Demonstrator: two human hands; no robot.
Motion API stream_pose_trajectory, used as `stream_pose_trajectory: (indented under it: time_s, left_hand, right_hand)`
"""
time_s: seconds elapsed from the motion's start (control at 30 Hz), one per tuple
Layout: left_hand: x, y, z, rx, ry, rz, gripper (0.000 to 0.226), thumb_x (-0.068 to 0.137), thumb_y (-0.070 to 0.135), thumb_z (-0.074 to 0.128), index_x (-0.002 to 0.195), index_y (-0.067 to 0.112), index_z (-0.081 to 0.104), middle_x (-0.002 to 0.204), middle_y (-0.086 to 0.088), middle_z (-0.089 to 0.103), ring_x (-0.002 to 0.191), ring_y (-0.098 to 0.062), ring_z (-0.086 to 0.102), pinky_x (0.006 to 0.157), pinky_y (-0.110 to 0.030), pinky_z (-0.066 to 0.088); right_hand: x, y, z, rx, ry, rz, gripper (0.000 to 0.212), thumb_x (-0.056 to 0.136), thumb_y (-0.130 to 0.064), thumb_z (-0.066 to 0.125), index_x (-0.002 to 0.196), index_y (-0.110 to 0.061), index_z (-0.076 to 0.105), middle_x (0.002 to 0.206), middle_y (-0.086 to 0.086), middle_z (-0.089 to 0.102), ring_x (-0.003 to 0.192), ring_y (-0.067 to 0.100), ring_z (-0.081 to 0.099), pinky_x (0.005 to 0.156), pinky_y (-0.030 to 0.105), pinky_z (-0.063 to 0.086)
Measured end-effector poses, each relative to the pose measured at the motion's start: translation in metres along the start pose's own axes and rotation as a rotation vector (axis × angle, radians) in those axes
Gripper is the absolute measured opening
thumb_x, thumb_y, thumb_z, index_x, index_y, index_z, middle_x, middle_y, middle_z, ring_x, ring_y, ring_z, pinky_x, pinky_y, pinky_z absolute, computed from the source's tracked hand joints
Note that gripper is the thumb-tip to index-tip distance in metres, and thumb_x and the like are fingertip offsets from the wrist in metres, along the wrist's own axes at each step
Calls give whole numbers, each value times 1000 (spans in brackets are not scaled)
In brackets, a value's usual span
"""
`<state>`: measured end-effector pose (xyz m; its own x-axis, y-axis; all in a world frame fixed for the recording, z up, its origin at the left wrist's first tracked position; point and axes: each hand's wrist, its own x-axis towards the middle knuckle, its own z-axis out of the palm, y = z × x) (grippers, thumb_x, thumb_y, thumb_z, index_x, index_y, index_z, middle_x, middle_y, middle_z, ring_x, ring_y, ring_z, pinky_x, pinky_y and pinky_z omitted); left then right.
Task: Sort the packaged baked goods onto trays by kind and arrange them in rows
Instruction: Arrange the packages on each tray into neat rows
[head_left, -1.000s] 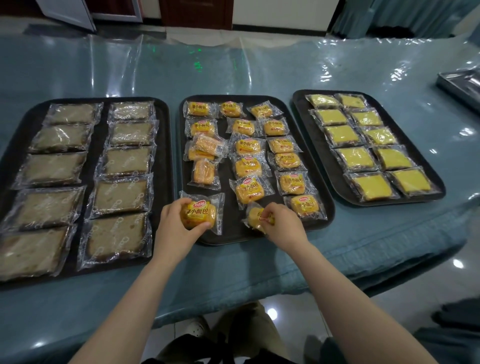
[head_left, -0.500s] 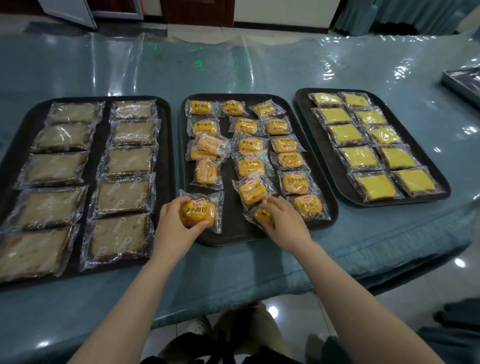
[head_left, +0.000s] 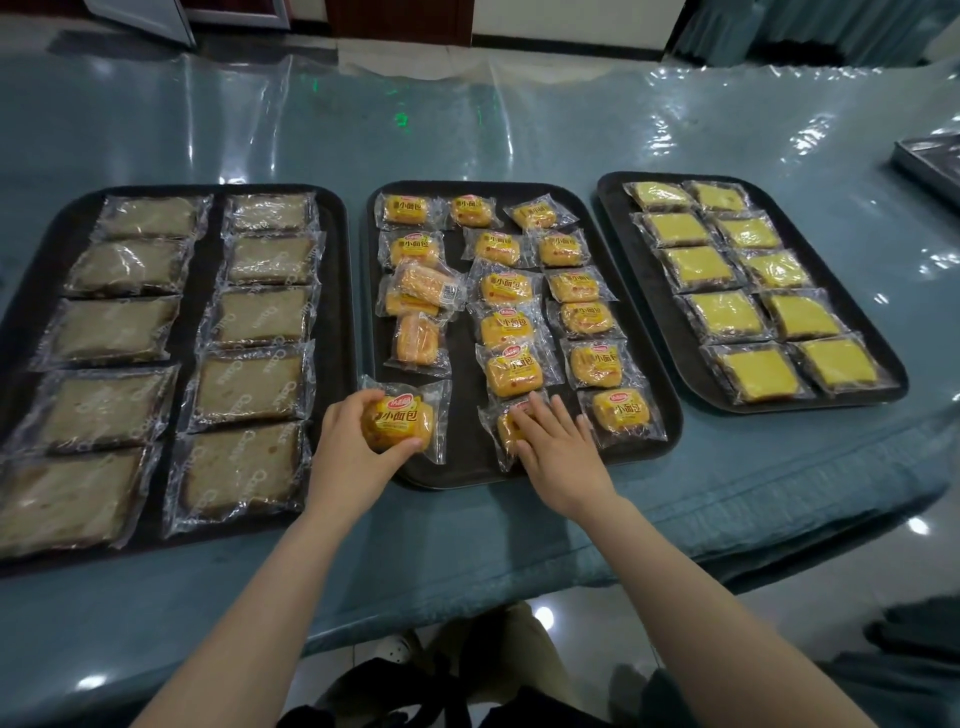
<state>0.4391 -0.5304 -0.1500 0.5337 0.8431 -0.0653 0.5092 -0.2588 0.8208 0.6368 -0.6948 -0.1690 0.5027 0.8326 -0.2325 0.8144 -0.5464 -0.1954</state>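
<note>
Head camera shows the left hand (head_left: 349, 453) gripping a wrapped small bread (head_left: 400, 422) at the middle tray's (head_left: 457, 475) near left corner, while the right hand (head_left: 553, 447), fingers flat, presses another bun packet (head_left: 503, 427) in the near row. These look light and squashy in slick crinkly film, best held by the bun's sides. Two flipped packets (head_left: 422, 306) crowd the left column; brown cake slices (head_left: 244, 384) and yellow cakes (head_left: 748, 371) fill neighbouring trays.

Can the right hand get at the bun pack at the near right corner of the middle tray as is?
Probably yes. The right hand lies flat on a bun pack right beside the corner pack, holds nothing, and nothing lies over that pack.
</note>
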Motion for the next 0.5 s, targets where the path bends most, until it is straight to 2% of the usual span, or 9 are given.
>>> stream_pose_trajectory:
  time_s: [0.1,0.2,0.33,0.43,0.5]
  left_hand:
    - [0,-1,0,0,-5,4,66,67,33,83,122,33,46,118,4,42,97,-10,48,81,-22,37]
    - [1,-2,1,2,-1,5,66,67,33,83,122,32,46,119,4,42,97,-10,47,80,-21,36]
    - [6,1,4,20,17,-10,68,67,34,83,124,31,47,117,6,40,96,-8,46,80,-22,36]
    - [9,5,7,7,24,0,68,66,33,84,124,31,47,116,6,40,97,-8,46,84,-23,37]
    - [13,8,7,14,31,-2,68,66,32,84,124,30,47,116,6,40,98,-9,47,86,-24,38]
  right_hand:
    - [-3,1,7,56,10,16,51,103,-34,26,152,-32,12,161,-5,-1,148,22,-5,119,44,7]
    - [-4,2,10,88,58,64,51,102,-31,29,152,-30,15,161,-4,2,148,22,-3,119,42,9]
    - [-8,3,7,108,102,51,52,101,-40,32,151,-30,19,161,-3,7,148,21,0,117,38,10]
    - [0,3,-1,61,267,17,51,99,-43,36,148,-30,29,159,-3,17,147,20,8,115,40,18]
    - [18,1,-9,46,292,0,53,98,-45,40,148,-32,26,160,-3,12,147,19,4,114,38,12]
